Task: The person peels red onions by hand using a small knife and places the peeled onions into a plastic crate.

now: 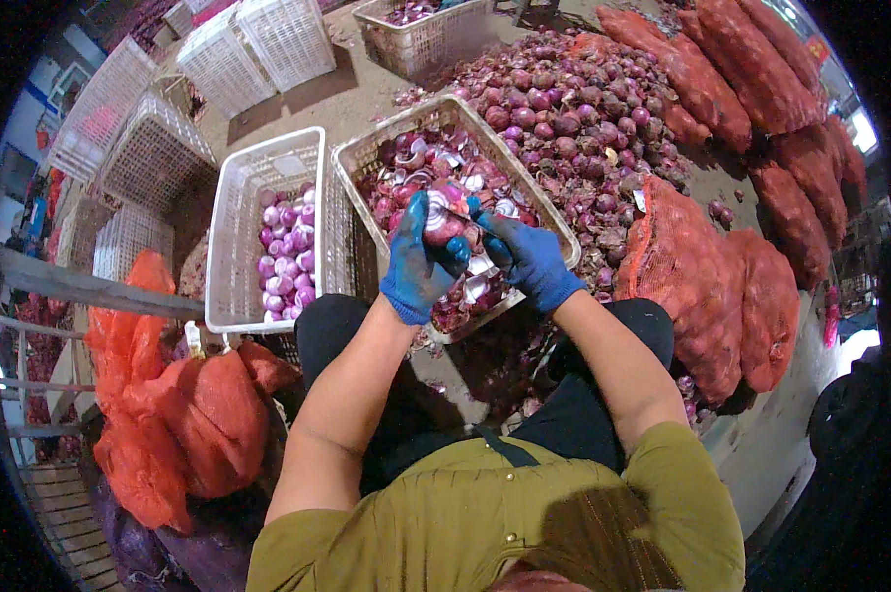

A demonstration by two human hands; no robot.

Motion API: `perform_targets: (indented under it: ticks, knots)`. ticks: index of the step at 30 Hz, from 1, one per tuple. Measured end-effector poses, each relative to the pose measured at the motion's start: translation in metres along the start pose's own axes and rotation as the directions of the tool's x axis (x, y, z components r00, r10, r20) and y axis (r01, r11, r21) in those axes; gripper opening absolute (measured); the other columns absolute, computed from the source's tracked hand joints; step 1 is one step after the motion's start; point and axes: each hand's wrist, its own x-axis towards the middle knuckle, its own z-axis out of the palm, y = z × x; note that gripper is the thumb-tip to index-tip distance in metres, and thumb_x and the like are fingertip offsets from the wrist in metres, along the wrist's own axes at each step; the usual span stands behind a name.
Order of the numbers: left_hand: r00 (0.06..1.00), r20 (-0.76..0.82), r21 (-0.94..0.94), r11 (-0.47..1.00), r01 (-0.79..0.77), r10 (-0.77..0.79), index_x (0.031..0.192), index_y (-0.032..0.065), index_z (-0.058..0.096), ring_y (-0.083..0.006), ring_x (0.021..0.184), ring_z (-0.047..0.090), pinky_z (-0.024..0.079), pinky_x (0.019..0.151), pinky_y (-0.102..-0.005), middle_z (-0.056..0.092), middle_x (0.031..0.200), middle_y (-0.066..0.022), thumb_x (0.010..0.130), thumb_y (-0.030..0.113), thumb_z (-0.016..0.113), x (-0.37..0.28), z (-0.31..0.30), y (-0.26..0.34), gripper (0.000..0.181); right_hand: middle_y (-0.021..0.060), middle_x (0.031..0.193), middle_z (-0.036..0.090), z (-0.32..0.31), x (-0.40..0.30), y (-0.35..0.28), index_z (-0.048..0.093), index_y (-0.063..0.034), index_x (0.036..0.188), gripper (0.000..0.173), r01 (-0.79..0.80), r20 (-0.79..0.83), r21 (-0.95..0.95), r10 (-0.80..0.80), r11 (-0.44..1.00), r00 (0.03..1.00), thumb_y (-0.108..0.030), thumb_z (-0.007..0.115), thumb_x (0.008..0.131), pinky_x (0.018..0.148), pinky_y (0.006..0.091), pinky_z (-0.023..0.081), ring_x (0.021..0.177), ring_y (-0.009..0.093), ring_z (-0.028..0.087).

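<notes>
My left hand (421, 259), in a blue work glove, is closed around a red onion (441, 220) whose cut, ringed face shows. Against the onion's right side is my right hand (523, 251), gloved the same way, gripping a small knife (456, 212) of which only part of the blade shows. Both hands are above a dirty white plastic crate (551, 214) holding onion skins, trimmings and red onions. To its left, a cleaner white plastic crate (223, 222) contains peeled purple onions (288, 248).
A large heap of unpeeled red onions (563, 111) lies beyond the crates. Full red mesh sacks (682, 288) stand at right, more behind. Stacked white crates (257, 55) are at upper left. Near the left side are a metal rail (98, 285) and orange mesh bags (194, 422).
</notes>
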Motion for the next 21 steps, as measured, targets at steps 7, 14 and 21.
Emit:
perform_targets:
  ticks: [7, 14, 21]
  knots:
    - [0.983, -0.178, -0.118, 0.991, -0.069, 0.047, 0.117, 0.0114, 0.062, -0.0158, 0.062, 0.064, 0.057, 0.056, -0.0276, 0.070, 0.095, -0.0051, 0.096, 0.042, 0.059, -0.003, 0.012, -0.001, 0.038, 0.0140, 0.098, 0.067, -0.019, 0.004, -0.019, 0.040, -0.0292, 0.146, 0.052, -0.022, 0.113, -0.308, 0.060, 0.951, 0.992, -0.030, 0.055, 0.096, 0.060, 0.0470, 0.052, 0.080, 0.034, 0.068]
    - [0.998, -0.059, -0.186, 0.982, -0.033, 0.022, 0.120, 0.0059, 0.060, -0.0157, 0.063, 0.064, 0.059, 0.061, -0.0265, 0.071, 0.100, -0.0083, 0.096, 0.045, 0.056, 0.004, 0.001, 0.010, 0.046, 0.0134, 0.097, 0.066, -0.018, 0.001, -0.017, 0.040, -0.0300, 0.147, 0.053, -0.041, 0.130, -0.289, 0.082, 0.957, 0.988, -0.032, 0.056, 0.096, 0.060, 0.0475, 0.052, 0.077, 0.035, 0.067]
    - [0.978, -0.063, 0.086, 0.977, -0.194, 0.199, 0.119, 0.0098, 0.061, -0.0210, 0.085, 0.069, 0.061, 0.078, -0.0373, 0.069, 0.106, -0.0065, 0.096, 0.039, 0.061, 0.002, -0.005, 0.010, 0.037, 0.0126, 0.096, 0.067, -0.030, 0.005, -0.021, 0.042, -0.0269, 0.144, 0.050, -0.029, 0.150, -0.383, 0.094, 0.923, 0.984, -0.033, 0.055, 0.097, 0.058, 0.0474, 0.052, 0.076, 0.035, 0.067]
